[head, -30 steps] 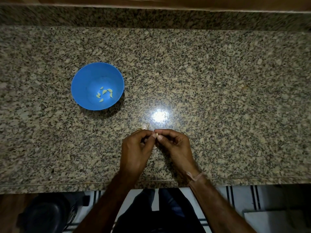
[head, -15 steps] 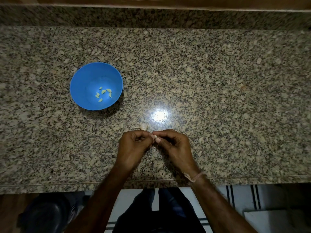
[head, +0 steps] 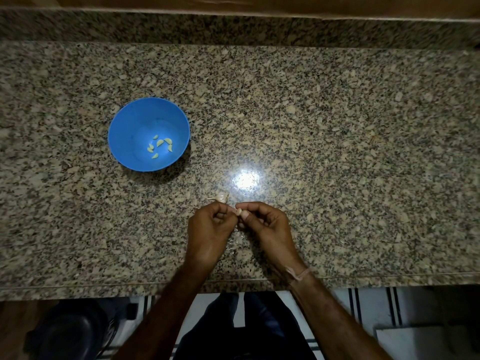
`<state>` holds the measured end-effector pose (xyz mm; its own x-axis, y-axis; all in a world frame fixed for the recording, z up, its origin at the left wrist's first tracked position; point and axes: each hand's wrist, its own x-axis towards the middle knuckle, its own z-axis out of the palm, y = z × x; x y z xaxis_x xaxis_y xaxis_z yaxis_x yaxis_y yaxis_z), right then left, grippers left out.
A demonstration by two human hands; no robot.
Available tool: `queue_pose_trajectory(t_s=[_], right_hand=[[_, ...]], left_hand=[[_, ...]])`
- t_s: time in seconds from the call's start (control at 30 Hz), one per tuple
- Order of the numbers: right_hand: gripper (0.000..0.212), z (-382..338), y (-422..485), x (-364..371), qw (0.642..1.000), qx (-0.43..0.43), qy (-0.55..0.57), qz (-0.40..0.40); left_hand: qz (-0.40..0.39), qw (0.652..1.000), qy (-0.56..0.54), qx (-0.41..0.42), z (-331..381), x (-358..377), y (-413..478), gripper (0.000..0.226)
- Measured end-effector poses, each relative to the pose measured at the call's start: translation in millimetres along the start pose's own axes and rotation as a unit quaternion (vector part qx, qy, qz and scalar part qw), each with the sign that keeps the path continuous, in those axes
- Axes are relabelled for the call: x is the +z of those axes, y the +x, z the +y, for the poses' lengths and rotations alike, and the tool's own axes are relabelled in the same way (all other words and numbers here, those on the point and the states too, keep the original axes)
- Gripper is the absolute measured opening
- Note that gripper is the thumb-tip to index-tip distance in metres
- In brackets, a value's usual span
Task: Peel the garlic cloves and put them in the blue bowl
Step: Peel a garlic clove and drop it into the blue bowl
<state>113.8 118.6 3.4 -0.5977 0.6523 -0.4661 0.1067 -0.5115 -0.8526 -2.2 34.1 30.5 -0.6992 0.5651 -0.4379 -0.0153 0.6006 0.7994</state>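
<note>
A blue bowl [head: 122,136] stands on the granite counter at the left, with several peeled garlic cloves [head: 161,145] lying in its bottom. My left hand [head: 209,235] and my right hand [head: 267,229] meet above the counter near its front edge. Between their fingertips they pinch a small pale garlic cloves piece [head: 238,211]. Just beyond my hands, a remaining garlic bulb piece [head: 220,197] lies on the counter. Bits of papery garlic skin [head: 237,241] lie on the counter between my wrists.
The speckled granite counter [head: 337,152] stretches wide to the right, with a bright light reflection [head: 245,179] ahead of my hands. A raised granite ledge [head: 233,27] runs along the back. The counter's front edge [head: 78,284] lies below my wrists.
My hands have stayed in the same spot, their fingers working at the clove. My left hand shifted slightly to the left. The bowl has not moved.
</note>
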Motion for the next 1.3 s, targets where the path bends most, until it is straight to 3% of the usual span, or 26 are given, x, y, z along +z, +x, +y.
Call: queue_pose_trajectory(t_s=[0.2,0.37,0.57,0.8,1.3], right_hand=[[0.015,2.6,0.3,-0.2,1.0,0.005,0.021,-0.001],[0.015,5.1,1.0,-4.1,1.0,-0.003,0.014,0.009],[0.015,2.6,1.6,-10.7,0.992,-0.087,-0.093,0.011],[0.015,5.0,2.5,-12.4,0.982,-0.127,-0.14,0.011],[0.014,4.0,4.6,-16.3,0.982,-0.128,-0.135,0.017]], left_hand=[[0.013,0.998,0.048,0.049,2.0,0.9,-5.6,0.006],[-0.006,0.999,0.014,0.037,1.3,-0.1,-5.1,0.007],[-0.052,0.996,-0.071,-0.011,8.7,-5.9,-3.0,0.013],[-0.075,0.993,-0.086,-0.041,5.3,-6.5,0.7,0.01],[-0.1,0.983,-0.14,-0.069,4.7,-3.0,0.2,0.012]])
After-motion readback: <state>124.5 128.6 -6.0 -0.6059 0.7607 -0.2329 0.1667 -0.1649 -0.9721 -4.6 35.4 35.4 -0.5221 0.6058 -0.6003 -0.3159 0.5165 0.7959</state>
